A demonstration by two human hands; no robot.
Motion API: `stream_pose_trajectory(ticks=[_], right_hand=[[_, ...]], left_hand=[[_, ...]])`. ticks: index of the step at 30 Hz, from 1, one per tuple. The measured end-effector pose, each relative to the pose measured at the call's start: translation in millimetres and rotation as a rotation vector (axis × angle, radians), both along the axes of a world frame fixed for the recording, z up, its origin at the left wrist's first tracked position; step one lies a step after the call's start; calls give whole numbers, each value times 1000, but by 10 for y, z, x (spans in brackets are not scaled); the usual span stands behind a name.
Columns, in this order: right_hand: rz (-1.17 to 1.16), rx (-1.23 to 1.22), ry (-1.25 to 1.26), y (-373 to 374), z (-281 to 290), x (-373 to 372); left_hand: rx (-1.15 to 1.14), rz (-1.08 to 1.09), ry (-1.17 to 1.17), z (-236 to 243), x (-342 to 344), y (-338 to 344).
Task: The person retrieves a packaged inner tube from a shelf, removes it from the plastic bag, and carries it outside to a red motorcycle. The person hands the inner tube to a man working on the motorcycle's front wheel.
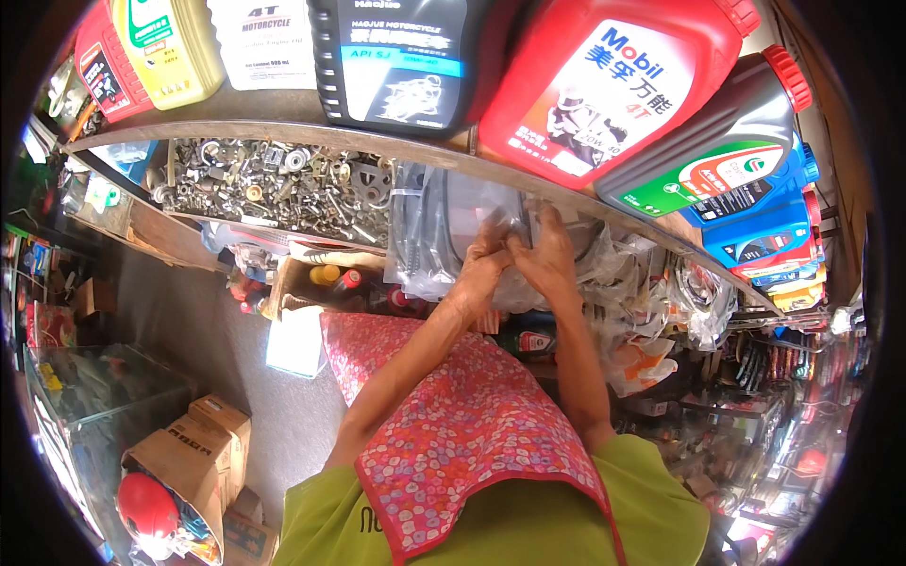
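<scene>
Left hand (485,266) and right hand (549,262) meet at clear plastic bags (430,222); can't tell finger grip. Light touch should avoid tearing.

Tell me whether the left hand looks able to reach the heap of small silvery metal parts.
Likely yes: the left hand, at the clear plastic packaging, is right of the silvery metal parts, whose front looks unblocked.

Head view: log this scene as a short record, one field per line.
Hands: left hand and right hand close together at clear plastic packaging; exact grip unclear
Left of packaging: heap of small silvery metal parts
Top shelf: red plastic jug, rectangular black plastic bottle, others
Lower left: brown cardboard carton
Clothing: red floral apron, lime-green shirt
</scene>
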State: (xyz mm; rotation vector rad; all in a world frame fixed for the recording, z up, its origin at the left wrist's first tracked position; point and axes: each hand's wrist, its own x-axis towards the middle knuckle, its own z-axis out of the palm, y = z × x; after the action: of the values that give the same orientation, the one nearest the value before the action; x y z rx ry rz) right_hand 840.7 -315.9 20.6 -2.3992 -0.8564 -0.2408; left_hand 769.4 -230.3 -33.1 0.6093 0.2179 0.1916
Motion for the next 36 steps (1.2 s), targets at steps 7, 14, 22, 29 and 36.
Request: stream_pose_trajectory(ticks=[7,14,22,29,36], right_hand=[[-241,-227,39,-49,-267,194],[-217,-111,39,-61,-314,261],[-200,-83,127,-123,-337,291],[-142,60,59,-224,-461,332],[-134,102,-12,-231,-417,225]], left_hand=[[728,107,108,-410,-104,-90],[1450,603,776,-726,-357,402],[1184,511,774,-787,-361,388],[1261,555,827,-741,-289,300],[1436,380,893,-682,-175,106]])
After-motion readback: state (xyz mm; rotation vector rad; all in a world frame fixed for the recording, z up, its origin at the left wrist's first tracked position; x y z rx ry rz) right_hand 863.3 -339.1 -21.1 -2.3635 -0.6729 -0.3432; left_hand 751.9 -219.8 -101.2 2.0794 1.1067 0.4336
